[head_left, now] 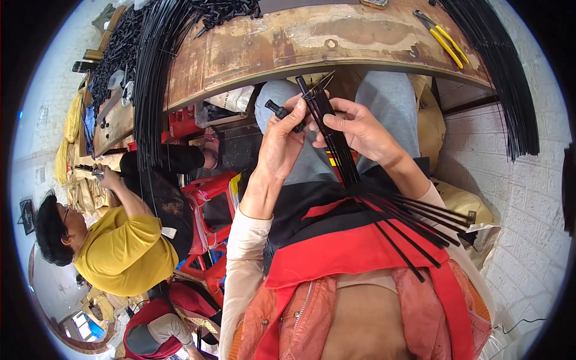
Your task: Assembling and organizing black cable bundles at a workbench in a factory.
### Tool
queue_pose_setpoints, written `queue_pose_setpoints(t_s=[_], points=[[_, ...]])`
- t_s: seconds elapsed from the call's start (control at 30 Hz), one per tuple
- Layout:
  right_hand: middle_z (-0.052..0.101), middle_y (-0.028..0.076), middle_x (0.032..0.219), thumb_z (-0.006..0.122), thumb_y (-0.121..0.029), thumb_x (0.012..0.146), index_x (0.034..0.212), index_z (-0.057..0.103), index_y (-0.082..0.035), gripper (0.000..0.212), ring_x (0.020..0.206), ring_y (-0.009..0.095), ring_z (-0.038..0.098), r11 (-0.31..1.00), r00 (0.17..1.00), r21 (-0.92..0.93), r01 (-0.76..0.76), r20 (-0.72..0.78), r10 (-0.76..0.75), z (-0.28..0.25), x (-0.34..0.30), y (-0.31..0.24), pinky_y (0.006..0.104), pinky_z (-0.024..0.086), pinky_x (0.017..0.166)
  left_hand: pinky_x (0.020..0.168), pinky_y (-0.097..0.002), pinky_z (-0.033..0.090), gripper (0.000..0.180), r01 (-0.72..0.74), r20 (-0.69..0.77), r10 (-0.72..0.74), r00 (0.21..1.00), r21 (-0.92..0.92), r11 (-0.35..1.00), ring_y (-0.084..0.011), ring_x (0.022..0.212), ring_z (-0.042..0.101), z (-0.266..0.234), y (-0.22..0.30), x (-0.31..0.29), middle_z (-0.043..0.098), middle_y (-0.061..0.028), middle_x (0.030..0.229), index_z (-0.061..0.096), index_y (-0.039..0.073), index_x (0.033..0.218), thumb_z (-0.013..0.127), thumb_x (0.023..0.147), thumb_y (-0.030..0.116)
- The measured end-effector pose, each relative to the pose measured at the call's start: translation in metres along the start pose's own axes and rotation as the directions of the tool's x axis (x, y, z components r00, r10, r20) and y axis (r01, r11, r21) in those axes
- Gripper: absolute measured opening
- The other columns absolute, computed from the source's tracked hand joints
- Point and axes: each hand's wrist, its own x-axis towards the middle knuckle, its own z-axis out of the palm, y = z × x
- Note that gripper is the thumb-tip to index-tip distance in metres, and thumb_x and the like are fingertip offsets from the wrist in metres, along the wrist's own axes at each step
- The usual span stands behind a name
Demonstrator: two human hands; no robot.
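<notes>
A bundle of black rods, apparently an umbrella frame, lies slanting across my lap between my hands. Its top end sticks up near the table edge, and several rod ends fan out over my apron at the lower right. My left hand is closed, with a short black ridged plastic piece pinched in it. The thumb and fingertips of that hand also meet the upper end of the frame. My right hand grips the frame from the other side, thumb across the rods; its fingertips are partly hidden behind them.
Ahead is a worn wooden table with yellow-handled pliers. Long black rods hang over its left side, more rods over its right. Black plastic parts lie heaped far left. A person in yellow sits left.
</notes>
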Motion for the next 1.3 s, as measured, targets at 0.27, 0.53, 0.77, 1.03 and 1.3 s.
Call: queue_pose_setpoints(t_s=[0.27, 0.53, 0.77, 1.03, 1.3], points=[[0.065, 0.012, 0.101, 0.060, -0.014, 0.095, 0.116, 0.055, 0.001, 0.026, 0.088, 0.021, 0.068, 0.998, 0.997, -0.010, -0.064, 0.038, 0.064, 0.004, -0.005, -0.002, 0.0346, 0.057, 0.083, 0.067, -0.0264, 0.048, 0.036, -0.015, -0.032, 0.016, 0.999, 0.027, 1.000, -0.0097, 0.074, 0.053, 0.001, 0.001, -0.005, 0.066, -0.0025, 0.092, 0.061, -0.003, 0.121, 0.058, 0.097, 0.023], [0.065, 0.012, 0.101, 0.059, -0.013, 0.096, 0.116, 0.055, 0.001, 0.025, 0.088, 0.020, 0.067, 0.996, 0.994, 0.068, -0.057, 0.100, 0.050, -0.002, 0.008, 0.003, 0.0394, 0.057, 0.085, 0.068, -0.0261, 0.048, 0.034, -0.034, -0.064, 0.042, 0.997, 0.116, 0.993, -0.0092, 0.073, 0.054, 0.004, 0.006, -0.004, 0.067, -0.0027, 0.097, 0.062, 0.000, 0.120, 0.058, 0.097, 0.024], [0.061, 0.008, 0.098, 0.058, -0.015, 0.097, 0.122, 0.051, 0.001, 0.030, 0.088, 0.015, 0.063, 0.992, 0.999, -0.114, 0.050, 0.015, -0.048, 0.013, -0.008, 0.002, 0.0408, 0.057, 0.087, 0.064, -0.0265, 0.050, 0.033, -0.019, -0.018, 0.019, 1.000, 0.003, 1.000, -0.0096, 0.072, 0.053, 0.001, -0.009, -0.003, 0.064, -0.0026, 0.095, 0.059, 0.001, 0.122, 0.057, 0.098, 0.024], [0.058, 0.006, 0.094, 0.056, -0.016, 0.098, 0.127, 0.047, 0.000, 0.035, 0.084, 0.014, 0.060, 0.995, 0.999, -0.096, 0.023, 0.031, -0.020, 0.011, -0.008, 0.005, 0.0422, 0.057, 0.087, 0.091, -0.0332, 0.047, 0.048, -0.077, 0.034, 0.074, 0.997, 0.098, 0.992, -0.0180, 0.102, 0.060, 0.001, 0.001, 0.001, 0.061, -0.0088, 0.120, 0.044, 0.001, 0.139, 0.057, 0.098, 0.023], [0.058, 0.006, 0.093, 0.054, -0.012, 0.098, 0.125, 0.048, -0.001, 0.029, 0.084, 0.014, 0.060, 0.976, 0.998, -0.206, 0.066, 0.032, -0.061, 0.013, -0.009, 0.011, 0.0439, 0.055, 0.089, 0.109, -0.0381, 0.035, 0.053, -0.157, 0.232, 0.009, 0.973, 0.631, 0.760, -0.0266, 0.131, 0.046, 0.023, 0.063, 0.051, 0.052, -0.0166, 0.138, 0.047, -0.003, 0.136, 0.049, 0.100, 0.036]])
